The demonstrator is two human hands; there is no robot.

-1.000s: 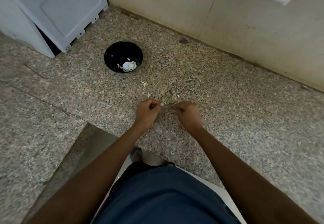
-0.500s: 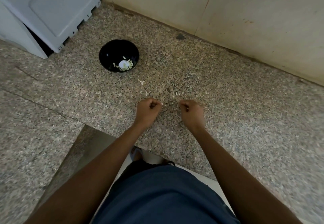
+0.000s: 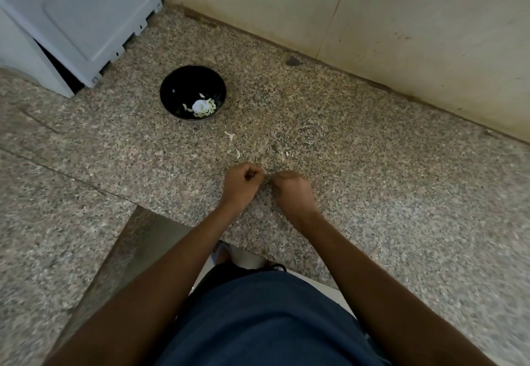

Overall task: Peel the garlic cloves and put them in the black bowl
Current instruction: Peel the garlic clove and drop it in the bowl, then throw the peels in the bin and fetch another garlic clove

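The black bowl (image 3: 192, 92) stands on the speckled granite counter (image 3: 358, 170) and holds several pale peeled garlic cloves (image 3: 202, 106). Nearer to me, my left hand (image 3: 241, 183) and my right hand (image 3: 291, 190) are both curled, fingertips almost meeting over the counter. A tiny pale garlic clove (image 3: 265, 171) shows between the fingertips, pinched by the left hand. What the right fingers hold is hidden under the hand. The bowl lies up and to the left of both hands.
Bits of garlic skin (image 3: 231, 135) lie scattered on the counter between the bowl and my hands. A white appliance (image 3: 77, 21) stands at the back left. A tiled wall (image 3: 372, 15) runs along the back. The counter's front edge is just below my wrists.
My right hand has moved left, so the gap between the two hands has closed. The view has shifted slightly. The bowl has not moved.
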